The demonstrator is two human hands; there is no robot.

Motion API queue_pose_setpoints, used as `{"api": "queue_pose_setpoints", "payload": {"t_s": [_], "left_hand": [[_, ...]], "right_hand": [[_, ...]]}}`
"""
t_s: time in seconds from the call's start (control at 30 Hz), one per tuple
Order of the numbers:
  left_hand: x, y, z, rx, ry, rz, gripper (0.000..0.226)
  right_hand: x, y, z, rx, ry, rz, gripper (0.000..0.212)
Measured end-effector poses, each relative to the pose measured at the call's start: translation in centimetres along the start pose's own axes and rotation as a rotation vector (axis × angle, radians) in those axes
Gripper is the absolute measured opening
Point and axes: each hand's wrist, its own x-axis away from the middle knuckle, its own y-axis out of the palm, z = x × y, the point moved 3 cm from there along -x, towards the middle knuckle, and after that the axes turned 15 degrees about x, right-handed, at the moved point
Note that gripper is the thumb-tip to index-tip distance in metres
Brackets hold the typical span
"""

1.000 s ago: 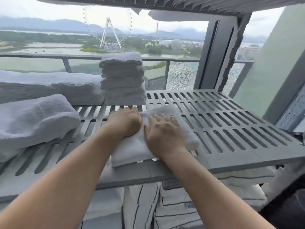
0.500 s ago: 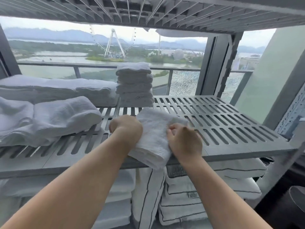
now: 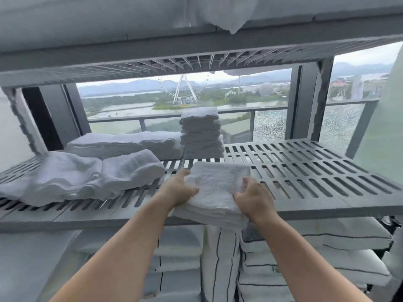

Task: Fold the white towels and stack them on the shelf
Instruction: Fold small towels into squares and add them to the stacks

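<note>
I see a folded towel (image 3: 220,188) of white, nubbly terry cloth. The slatted shelf (image 3: 305,171) looks like matt grey plastic. The stacked towels (image 3: 201,131) are the same looped cloth. The cushions (image 3: 327,234) below are smooth white fabric with dark piping.

The left hand (image 3: 178,189) is blurred, its fingers probably tucked under the folded towel (image 3: 218,188). The bedding (image 3: 218,14) overhead is cut off by the picture's top edge.

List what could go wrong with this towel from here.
The folded towel, gripped at its sides by the left hand and right hand, overhangs the shelf front; released here, it may slide off. The towel stack behind is tall; one more could tip it.
</note>
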Motion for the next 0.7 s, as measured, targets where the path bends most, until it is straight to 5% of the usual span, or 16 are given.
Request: {"api": "queue_pose_setpoints", "payload": {"t_s": [0.13,0.33,0.47,0.7], "left_hand": [[0.6,-0.5,-0.6,0.164,-0.069,-0.03,0.06],[1.0,-0.9,-0.8,0.342,-0.174,-0.051,0.052],[1.3,-1.0,-1.0,0.443,-0.061,-0.022,0.053],[1.2,-4.1,-0.3,0.43,0.219,0.076,0.051]], "right_hand": [[0.7,0.2,-0.9,-0.206,0.013,-0.044,0.066],[0.3,0.6,-2.2,-0.302,-0.012,-0.029,0.067],[-0.4,1.1,-2.4,-0.289,-0.014,-0.057,0.085],[-1.1,0.5,-5.1,-0.234,-0.161,0.128,0.082]]}}
